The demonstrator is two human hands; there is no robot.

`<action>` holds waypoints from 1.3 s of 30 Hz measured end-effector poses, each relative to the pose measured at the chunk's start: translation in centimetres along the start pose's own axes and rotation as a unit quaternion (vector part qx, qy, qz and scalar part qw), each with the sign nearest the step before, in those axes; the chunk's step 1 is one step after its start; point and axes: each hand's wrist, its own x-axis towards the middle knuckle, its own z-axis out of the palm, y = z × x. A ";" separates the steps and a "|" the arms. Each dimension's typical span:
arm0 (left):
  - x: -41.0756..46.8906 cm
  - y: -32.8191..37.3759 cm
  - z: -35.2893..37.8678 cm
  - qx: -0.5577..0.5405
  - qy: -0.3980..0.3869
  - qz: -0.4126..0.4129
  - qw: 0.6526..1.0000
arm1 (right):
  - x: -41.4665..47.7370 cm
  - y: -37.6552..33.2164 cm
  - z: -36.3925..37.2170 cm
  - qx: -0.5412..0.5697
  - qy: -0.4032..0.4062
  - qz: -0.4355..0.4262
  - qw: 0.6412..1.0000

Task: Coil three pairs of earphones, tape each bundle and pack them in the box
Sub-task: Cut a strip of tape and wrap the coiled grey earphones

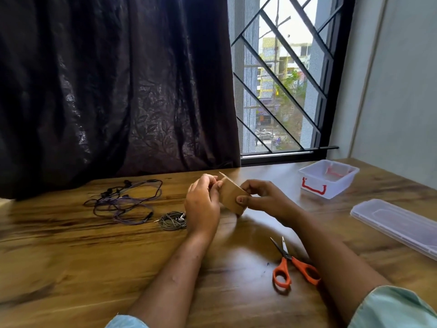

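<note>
Right sleeve (390, 308): pale green, lowest in view.
Scissors (292, 265): being left open beside the right forearm, within reach.
Left hand (203, 200): fingers curled, edge of brown tape (233, 197) being pinched.
Right hand (262, 197): tape being gripped, thumb on its face.
Grey earphones (173, 220): coiled, lying just left of the left hand.
Technique: strip probably being freed; short length advised, kept taut against self-sticking.
</note>
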 end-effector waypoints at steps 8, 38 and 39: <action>0.3 0.4 -0.5 -0.028 0.046 -0.015 0.998 | -0.8 -0.4 -1.4 0.098 -0.082 0.065 0.990; -5.7 2.4 -4.3 -0.298 -0.278 -0.282 0.869 | -10.8 -2.7 2.0 -0.362 0.207 0.090 0.904; -5.9 2.6 -4.7 -0.303 -0.284 -0.286 0.863 | -11.5 -3.5 2.6 -0.382 0.228 0.099 0.890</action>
